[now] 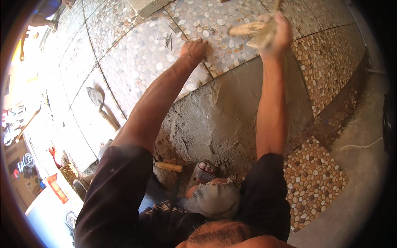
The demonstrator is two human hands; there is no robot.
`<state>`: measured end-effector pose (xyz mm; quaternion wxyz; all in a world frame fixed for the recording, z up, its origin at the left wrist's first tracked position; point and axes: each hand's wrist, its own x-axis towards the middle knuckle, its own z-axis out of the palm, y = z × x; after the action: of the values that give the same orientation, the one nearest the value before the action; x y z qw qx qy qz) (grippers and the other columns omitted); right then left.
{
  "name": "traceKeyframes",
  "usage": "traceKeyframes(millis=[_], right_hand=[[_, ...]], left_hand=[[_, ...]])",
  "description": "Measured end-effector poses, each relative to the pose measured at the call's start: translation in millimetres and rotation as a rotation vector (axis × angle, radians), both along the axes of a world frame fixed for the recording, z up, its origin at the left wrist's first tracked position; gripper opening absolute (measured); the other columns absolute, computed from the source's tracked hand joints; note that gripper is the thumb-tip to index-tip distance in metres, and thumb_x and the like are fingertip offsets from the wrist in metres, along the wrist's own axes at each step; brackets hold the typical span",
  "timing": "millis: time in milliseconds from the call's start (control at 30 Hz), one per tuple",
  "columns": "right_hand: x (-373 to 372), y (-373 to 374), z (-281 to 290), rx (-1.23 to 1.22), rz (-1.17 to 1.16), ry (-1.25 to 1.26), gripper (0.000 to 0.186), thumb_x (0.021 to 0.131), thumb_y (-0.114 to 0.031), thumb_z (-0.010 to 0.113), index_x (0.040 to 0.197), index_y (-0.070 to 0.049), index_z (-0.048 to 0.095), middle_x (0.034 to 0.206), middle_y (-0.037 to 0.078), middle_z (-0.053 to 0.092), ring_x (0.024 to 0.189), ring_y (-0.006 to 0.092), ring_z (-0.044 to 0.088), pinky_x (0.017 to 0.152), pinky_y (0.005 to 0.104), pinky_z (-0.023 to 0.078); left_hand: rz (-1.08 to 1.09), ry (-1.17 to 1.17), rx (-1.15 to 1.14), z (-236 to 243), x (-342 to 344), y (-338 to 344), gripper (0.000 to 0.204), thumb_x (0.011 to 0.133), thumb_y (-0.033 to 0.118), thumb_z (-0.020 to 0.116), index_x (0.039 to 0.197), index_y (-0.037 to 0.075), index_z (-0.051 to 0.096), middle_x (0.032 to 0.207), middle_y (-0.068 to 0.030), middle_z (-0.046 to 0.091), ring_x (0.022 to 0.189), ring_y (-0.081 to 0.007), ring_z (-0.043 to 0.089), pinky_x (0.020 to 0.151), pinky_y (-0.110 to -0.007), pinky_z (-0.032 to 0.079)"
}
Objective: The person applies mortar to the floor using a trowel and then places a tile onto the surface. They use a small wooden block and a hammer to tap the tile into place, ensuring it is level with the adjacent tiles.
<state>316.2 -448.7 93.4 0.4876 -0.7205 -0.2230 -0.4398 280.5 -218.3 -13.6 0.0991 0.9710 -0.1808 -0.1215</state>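
Note:
My left hand [193,50] rests on a pebble-patterned floor tile [142,62] beside a tile joint. Its fingers look curled, with the tips hidden beneath. A small pile of thin metal nails or pins [167,40] lies to its left. Raised over the tiles on the right, my right hand [280,35] is closed around a tan wooden-looking tool [250,29], smeared by motion; its exact kind is unclear. Nearer me, wet grey mortar [211,111] spreads along the tile edge.
A pointed trowel [96,97] lies on tiles at the left. By my sandalled foot [206,167] is a wooden handle [168,166]. One loose brown pebble tile [316,182] lies at the lower right. A pale block [147,6] stands at the far edge; another person's foot [45,21] shows at the far left.

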Motion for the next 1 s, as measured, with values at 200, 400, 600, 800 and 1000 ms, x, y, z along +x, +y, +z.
traceKeyframes(millis=[200, 400, 600, 800, 1000], right_hand=[[-44, 36, 16, 0.206, 0.029, 0.291, 0.028, 0.086, -0.029, 0.043, 0.082, -0.003, 0.053, 0.077, 0.009, 0.055, 0.082, 0.0214, 0.053, 0.080, 0.0395, 0.046], [-58, 47, 20, 0.423, 0.135, 0.495, 0.017, 0.082, -0.015, 0.052, 0.084, 0.000, 0.059, 0.084, 0.011, 0.057, 0.086, 0.0229, 0.054, 0.081, 0.0393, 0.045], [-69, 37, 19, 0.447, 0.375, 0.414, 0.020, 0.084, -0.020, 0.051, 0.086, 0.000, 0.056, 0.086, 0.010, 0.055, 0.083, 0.0212, 0.052, 0.083, 0.0359, 0.044], [-83, 46, 53, 0.674, 0.641, 0.389, 0.025, 0.087, -0.024, 0.048, 0.091, -0.001, 0.057, 0.084, 0.008, 0.055, 0.084, 0.0185, 0.052, 0.081, 0.0313, 0.041], [-89, 49, 47, 0.531, 0.384, 0.603, 0.026, 0.087, -0.025, 0.044, 0.089, -0.002, 0.056, 0.087, 0.010, 0.055, 0.089, 0.0198, 0.051, 0.088, 0.0355, 0.040]], left_hand=[[0.024, 0.039, 0.044, 1, 2, -1, 0.061, 0.067, 0.021, 0.073, 0.124, 0.015, 0.051, 0.114, -0.0096, 0.058, 0.102, -0.0294, 0.059, 0.085, -0.043, 0.046], [0.037, 0.011, 0.030, 9, 5, -5, 0.047, 0.071, 0.019, 0.068, 0.117, 0.014, 0.055, 0.112, -0.0098, 0.060, 0.102, -0.0284, 0.060, 0.085, -0.040, 0.047], [0.037, 0.029, 0.009, 14, -7, -6, 0.030, 0.078, 0.015, 0.062, 0.108, 0.010, 0.060, 0.109, -0.0122, 0.062, 0.101, -0.0270, 0.062, 0.083, -0.037, 0.049], [0.025, -0.007, 0.037, 0, 3, 0, 0.053, 0.066, 0.022, 0.074, 0.115, 0.013, 0.055, 0.105, -0.0114, 0.061, 0.097, -0.0294, 0.061, 0.080, -0.041, 0.048], [-0.009, -0.011, 0.009, -14, 10, 2, 0.055, 0.064, 0.023, 0.076, 0.114, 0.012, 0.056, 0.103, -0.0129, 0.061, 0.095, -0.0314, 0.061, 0.079, -0.042, 0.048]])
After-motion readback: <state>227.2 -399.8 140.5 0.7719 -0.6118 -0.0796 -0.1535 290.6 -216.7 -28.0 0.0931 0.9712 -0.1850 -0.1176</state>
